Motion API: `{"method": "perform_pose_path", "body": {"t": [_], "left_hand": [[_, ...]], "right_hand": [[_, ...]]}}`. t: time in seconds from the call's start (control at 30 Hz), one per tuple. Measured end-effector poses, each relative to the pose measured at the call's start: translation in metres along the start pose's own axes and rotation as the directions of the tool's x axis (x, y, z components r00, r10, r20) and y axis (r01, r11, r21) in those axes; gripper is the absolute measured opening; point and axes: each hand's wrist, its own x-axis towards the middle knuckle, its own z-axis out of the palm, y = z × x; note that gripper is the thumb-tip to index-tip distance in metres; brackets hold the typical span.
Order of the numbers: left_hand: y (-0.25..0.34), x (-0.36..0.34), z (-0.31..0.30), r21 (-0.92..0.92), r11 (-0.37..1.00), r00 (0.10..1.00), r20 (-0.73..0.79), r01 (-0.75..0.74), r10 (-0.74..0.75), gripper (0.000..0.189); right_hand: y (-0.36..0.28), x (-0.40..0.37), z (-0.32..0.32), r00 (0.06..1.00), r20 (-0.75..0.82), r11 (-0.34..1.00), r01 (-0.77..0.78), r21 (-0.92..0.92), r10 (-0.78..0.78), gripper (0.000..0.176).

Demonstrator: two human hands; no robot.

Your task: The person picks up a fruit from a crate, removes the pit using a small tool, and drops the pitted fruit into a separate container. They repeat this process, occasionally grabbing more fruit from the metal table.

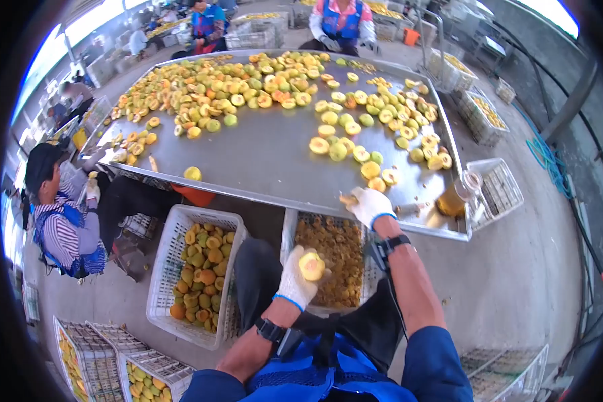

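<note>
My left hand (298, 281), in a white glove, holds a halved yellow fruit (311, 266) with its cut face up, beside the crate of brown pits or scraps (331, 251). My right hand (370, 205), also gloved, is closed at the near edge of the metal table (268, 161). A small brownish-orange piece (348, 199) shows at its fingertips; what it is I cannot make out. Fruit halves (390, 177) lie just beyond that hand. To its right are a slim tool-like object (411, 208) and a jar of amber liquid (457, 193).
A white crate of fruit halves (201, 275) stands left of my knees. A person (67, 214) sits at the left, and two people sit across the table. An empty-looking white basket (494, 191) adjoins the table's right corner. More crates (144, 375) stand at the lower left.
</note>
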Motion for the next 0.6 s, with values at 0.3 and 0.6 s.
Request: {"method": "perform_pose_path", "body": {"t": [0.3, 0.6], "left_hand": [[0.006, 0.002, -0.004, -0.06, 0.994, 0.994, 0.066, 0.096, -0.092, 0.033], [0.002, -0.003, 0.006, -0.051, 0.987, 0.987, 0.065, 0.153, -0.15, 0.034]], "right_hand": [[0.11, -0.014, -0.035, 0.969, -0.009, 0.913, -0.236, -0.333, 0.247, 0.028], [0.153, -0.038, -0.022, 0.965, -0.059, 0.92, -0.262, -0.293, 0.256, 0.026]]}}
